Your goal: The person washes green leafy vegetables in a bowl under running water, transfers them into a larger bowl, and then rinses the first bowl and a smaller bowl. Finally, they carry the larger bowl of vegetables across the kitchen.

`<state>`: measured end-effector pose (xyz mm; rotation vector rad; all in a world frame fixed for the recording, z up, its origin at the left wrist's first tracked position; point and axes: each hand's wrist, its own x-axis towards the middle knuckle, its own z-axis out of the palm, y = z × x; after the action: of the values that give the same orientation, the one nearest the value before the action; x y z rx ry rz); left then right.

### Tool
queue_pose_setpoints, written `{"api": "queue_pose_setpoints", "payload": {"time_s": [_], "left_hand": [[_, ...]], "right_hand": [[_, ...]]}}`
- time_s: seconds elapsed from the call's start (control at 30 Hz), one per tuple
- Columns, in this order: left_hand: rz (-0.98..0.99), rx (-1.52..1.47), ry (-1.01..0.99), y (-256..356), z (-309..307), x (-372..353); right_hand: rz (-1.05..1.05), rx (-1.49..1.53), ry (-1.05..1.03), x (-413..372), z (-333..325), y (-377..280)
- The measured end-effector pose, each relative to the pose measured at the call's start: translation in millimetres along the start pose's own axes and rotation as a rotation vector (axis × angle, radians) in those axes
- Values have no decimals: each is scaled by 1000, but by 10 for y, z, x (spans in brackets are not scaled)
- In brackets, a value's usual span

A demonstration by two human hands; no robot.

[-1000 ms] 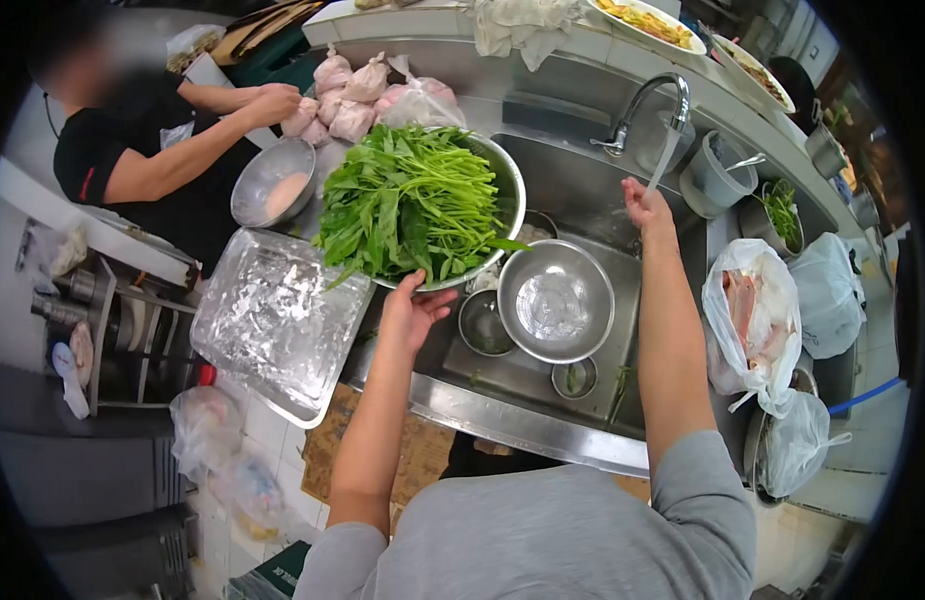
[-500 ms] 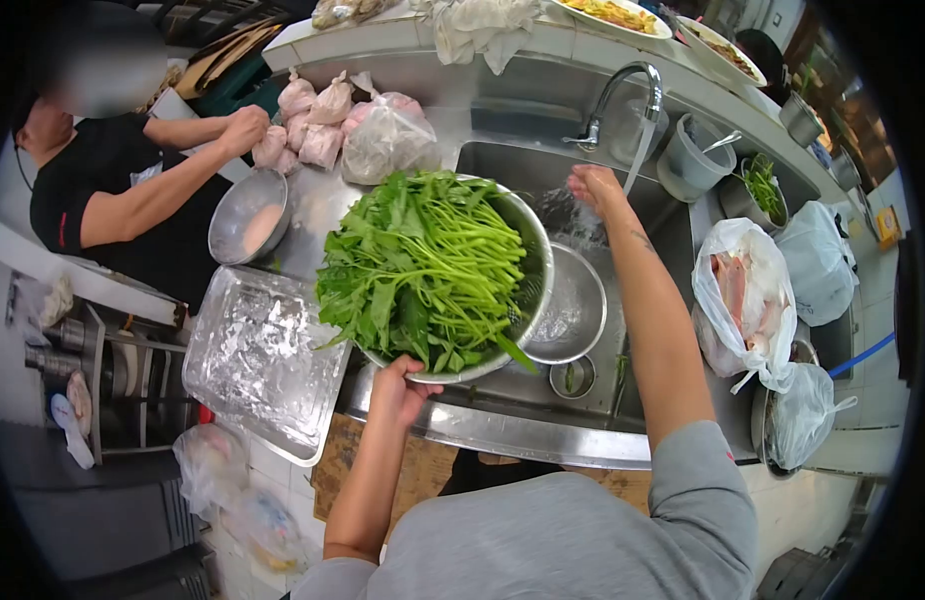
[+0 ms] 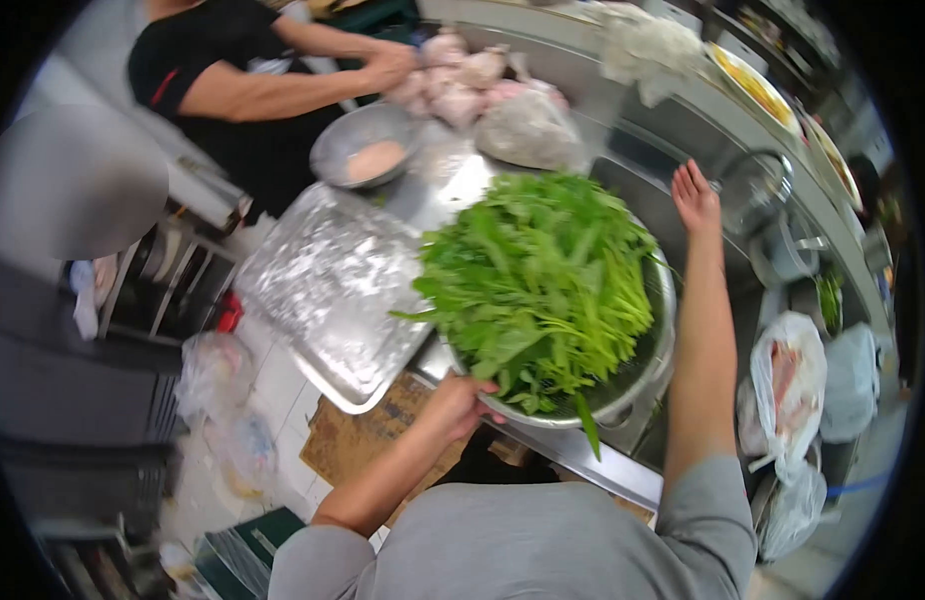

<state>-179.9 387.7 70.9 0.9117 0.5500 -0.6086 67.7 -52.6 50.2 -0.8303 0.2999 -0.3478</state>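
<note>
- Looking down in the head view onto a steel sink counter [image 3: 583, 455], with the picture blurring toward the far and right edges.
- Gripping the near rim of a metal bowl [image 3: 655, 365] with the left hand [image 3: 463, 400], fingers curling shut over the lip at the near edge of the counter.
- Holding the right hand [image 3: 695, 190] flat and open, fingers together and extended, clasping nothing, just beyond the far rim of the bowl and near a faucet [image 3: 753, 175] too blurred for detail.
- Finding the metal bowl at the near edge of the counter, over the sink; not telling whether resting there or hanging from the grip.
- Recording leafy greens [image 3: 543, 280] heaping well above the rim and filling the bowl, one leaf drooping over its near side.
- Noting a foil-lined tray [image 3: 328, 285] lying at the left end of the counter, just beside the bowl, its near corner jutting past the counter edge above a piece of cardboard [image 3: 353, 440].
- Noting a small steel bowl [image 3: 371, 150] with pale pink contents beyond the tray, toward the far left corner.
- Observing a co-worker's hand [image 3: 388, 65] touching knotted plastic bags [image 3: 463, 75] clustering along the far edge.
- Marking a white carrier bag [image 3: 783, 375] with pink contents at the right end of the counter, well apart from both hands.
</note>
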Motion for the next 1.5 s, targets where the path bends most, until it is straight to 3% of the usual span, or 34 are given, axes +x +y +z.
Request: {"api": "queue_pose_setpoints", "payload": {"time_s": [0.07, 0.1, 0.13, 0.2, 0.33, 0.43, 0.53, 0.57, 0.63, 0.73, 0.87, 0.97, 1.1, 1.17, 1.3, 1.5], "left_hand": [[21, 9, -52, 112, -83, -98], [8, -25, -98, 170, -157, -137], [-6, -53, -148, 225, -232, -181], [33, -56, -204, 320, -403, -321], [152, -100, -108, 491, -689, -847], [206, -175, -10, 501, -1038, -1241], [297, -204, 118, 561, -1501, -1574], [328, -195, 167, 610, -1651, -1697], [371, -240, 245, 708, -1931, -1919], [432, -314, 371, 750, -2521, -2105], [515, -397, 414, 791, -3546, -2183], [500, -397, 508, 1014, -4248, -2264], [521, -410, 526, 1348, -4992, -2417], [532, -409, 505, 1548, -5404, -2400], [617, -459, 553, 2043, -5900, -2159], [667, -568, 493, 2971, -6719, -1680]], "right_hand": [[241, -452, -248, -337, 133, 43], [268, -675, -198, -515, 284, 90], [183, -691, -287, -576, 260, 202], [87, -1157, -442, -868, 399, 151], [241, -1599, -629, -1138, 405, 78], [202, -1627, -578, -1243, 472, 45], [-3, -1595, -583, -1161, 234, 46], [86, -1658, -522, -1331, 292, 44], [267, -1799, -396, -1802, 594, -124], [297, -1774, -358, -2320, 1147, -211], [-11, -1576, -543, -2607, 1999, -21], [-74, -1420, -769, -3046, 3158, 671], [49, -1267, -1115, -3422, 4541, 1813], [98, -1387, -1291, -3570, 5164, 2414], [-12, -1638, -1556, -3481, 5921, 3367], [8, -1540, -1703, -2953, 6786, 4503]]}}
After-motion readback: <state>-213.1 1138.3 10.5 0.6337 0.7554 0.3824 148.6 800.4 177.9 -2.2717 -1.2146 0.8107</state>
